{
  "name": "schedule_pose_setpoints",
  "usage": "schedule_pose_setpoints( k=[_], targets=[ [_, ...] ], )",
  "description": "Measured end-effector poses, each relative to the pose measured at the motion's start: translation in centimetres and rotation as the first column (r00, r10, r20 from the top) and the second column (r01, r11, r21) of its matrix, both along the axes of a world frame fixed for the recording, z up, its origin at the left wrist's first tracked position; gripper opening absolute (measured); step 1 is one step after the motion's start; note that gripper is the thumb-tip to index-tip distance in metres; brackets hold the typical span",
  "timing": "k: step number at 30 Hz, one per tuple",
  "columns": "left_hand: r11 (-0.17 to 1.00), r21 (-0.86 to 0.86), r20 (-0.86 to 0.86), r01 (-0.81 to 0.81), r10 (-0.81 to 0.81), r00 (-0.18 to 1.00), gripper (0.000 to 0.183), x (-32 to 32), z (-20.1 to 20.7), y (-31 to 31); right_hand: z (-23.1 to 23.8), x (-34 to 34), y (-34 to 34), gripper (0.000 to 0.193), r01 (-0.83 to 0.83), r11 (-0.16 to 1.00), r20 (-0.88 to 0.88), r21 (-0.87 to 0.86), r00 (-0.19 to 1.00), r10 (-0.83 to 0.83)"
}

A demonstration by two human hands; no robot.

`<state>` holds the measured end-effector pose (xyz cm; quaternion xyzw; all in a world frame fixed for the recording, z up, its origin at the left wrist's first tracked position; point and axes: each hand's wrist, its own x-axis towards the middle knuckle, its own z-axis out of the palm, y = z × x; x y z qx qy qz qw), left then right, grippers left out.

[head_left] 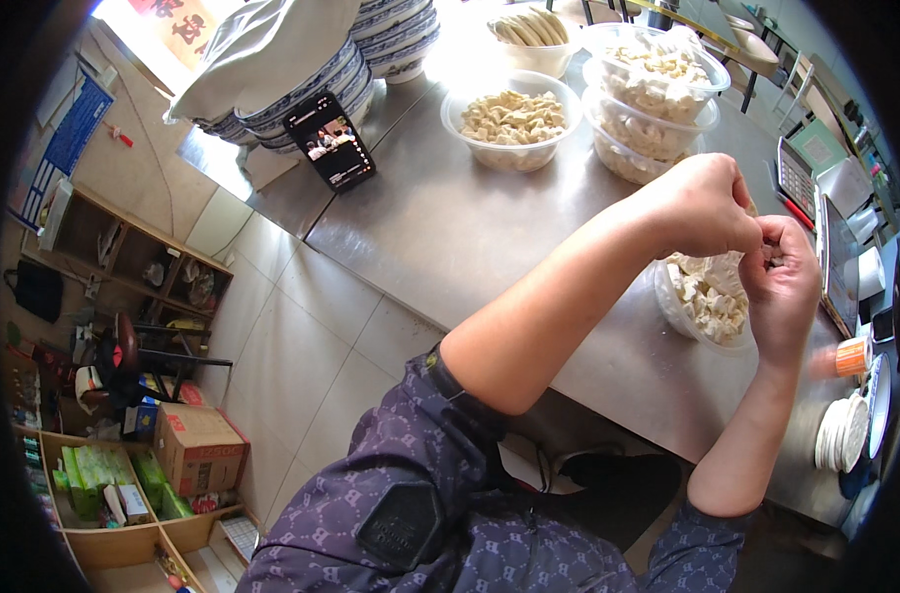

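Observation:
My left hand (pixel 702 203) and my right hand (pixel 784 277) meet fingertip to fingertip over the right part of the metal table. The fingers of both are closed in a pinch on a piece of pale flatbread, mostly hidden by them. Small pale bits show in the curl of my right hand. Just below them stands a clear plastic bowl (pixel 675 308) of torn bread pieces (pixel 712 306), partly covered by my right hand. Farther off, another clear bowl (pixel 514 156) holds torn pieces, and beside it rises a stack of filled bowls (pixel 648 124).
A phone (pixel 331 143) leans at the left against stacked blue-and-white bowls (pixel 396 40) and a cloth-covered stack. Whole flatbreads fill a tub (pixel 531 35) at the back. More round flatbreads (pixel 840 432), an orange-labelled container (pixel 852 356) and a tablet (pixel 837 262) line the right side.

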<state>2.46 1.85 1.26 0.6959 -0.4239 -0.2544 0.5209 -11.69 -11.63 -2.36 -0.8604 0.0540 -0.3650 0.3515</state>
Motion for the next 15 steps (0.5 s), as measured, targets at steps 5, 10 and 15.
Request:
schedule_pose_setpoints(
  k=[5,10,15],
  targets=[
    [0.999,-0.021,-0.040,0.039,-0.040,0.998,0.033,-0.3,0.3,0.3,-0.1,0.3,-0.7,0.009,0.108,0.992,-0.014,-0.069,0.994,-0.109],
    [0.956,-0.287,-0.243,-0.060,-0.012,0.970,0.017,-0.9,-0.7,-1.1,0.1,0.8,-1.3,0.010,-0.075,0.878,0.038,0.472,0.997,0.065],
    [0.916,-0.399,-0.272,-0.042,-0.075,0.959,0.019,-0.7,-1.4,-2.0,-0.4,1.3,-0.4,0.020,-0.205,0.777,0.147,0.595,0.978,0.145]
  ],
)
